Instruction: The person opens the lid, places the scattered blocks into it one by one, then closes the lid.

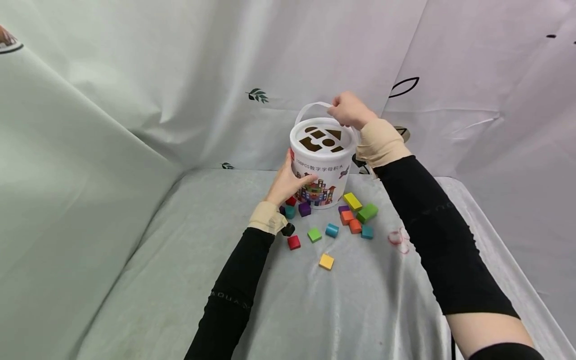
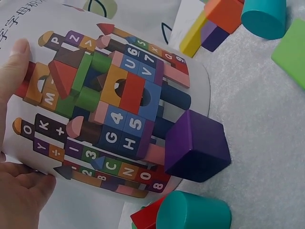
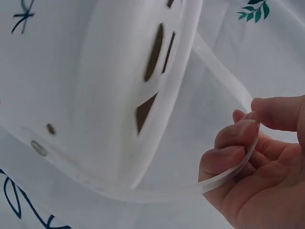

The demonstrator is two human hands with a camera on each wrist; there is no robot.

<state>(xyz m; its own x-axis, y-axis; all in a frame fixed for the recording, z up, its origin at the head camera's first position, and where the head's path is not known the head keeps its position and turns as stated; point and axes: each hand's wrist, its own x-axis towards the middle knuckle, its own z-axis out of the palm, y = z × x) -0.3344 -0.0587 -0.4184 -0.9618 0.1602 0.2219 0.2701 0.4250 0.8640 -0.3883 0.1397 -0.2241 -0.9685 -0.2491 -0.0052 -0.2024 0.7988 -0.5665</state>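
A white bucket [image 1: 323,155] of toy building blocks stands upright at the back of the table, its lid pierced with shaped holes and its front printed with a block castle. My left hand [image 1: 288,181] holds the bucket's left side, with the thumb across the front print and the fingers along the side. Above the lid, my right hand [image 1: 353,111] grips the raised white handle [image 3: 224,181], fingers curled round the strap. Close to the bucket's base sits a purple cube [image 2: 195,145], beside a teal cylinder [image 2: 193,210].
Loose blocks lie in front of the bucket: a yellow block [image 1: 352,201], a green block [image 1: 367,213], a blue cylinder [image 1: 332,230], a red block [image 1: 294,242] and an orange-yellow square [image 1: 326,261], among several others. A pale curtain [image 1: 202,90] hangs directly behind the table.
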